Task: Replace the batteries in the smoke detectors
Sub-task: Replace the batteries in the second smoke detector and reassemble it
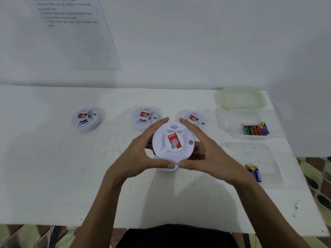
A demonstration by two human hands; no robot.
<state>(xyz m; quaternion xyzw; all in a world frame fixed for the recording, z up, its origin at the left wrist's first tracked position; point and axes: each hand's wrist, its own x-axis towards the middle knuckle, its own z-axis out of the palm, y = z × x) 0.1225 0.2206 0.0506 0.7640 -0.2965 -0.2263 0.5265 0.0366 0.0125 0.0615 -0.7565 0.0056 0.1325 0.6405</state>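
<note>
A round white smoke detector (172,141) with a red label is held above the middle of the white table (53,167). My left hand (143,154) grips its left rim and my right hand (204,154) grips its right rim, thumbs nearly meeting at the near edge. Something white shows just under the held detector; I cannot tell what it is. Three more smoke detectors stand in a row behind: one at the left (86,119), one in the middle (144,117), and one at the right (194,119), partly hidden by my right fingers.
At the right, a clear tray (231,120) holds several green, red and blue batteries (256,129). A nearer clear tray (268,153) holds blue-yellow batteries (254,173). A pale lid (240,98) lies at the back right. A printed sheet (71,24) hangs on the wall.
</note>
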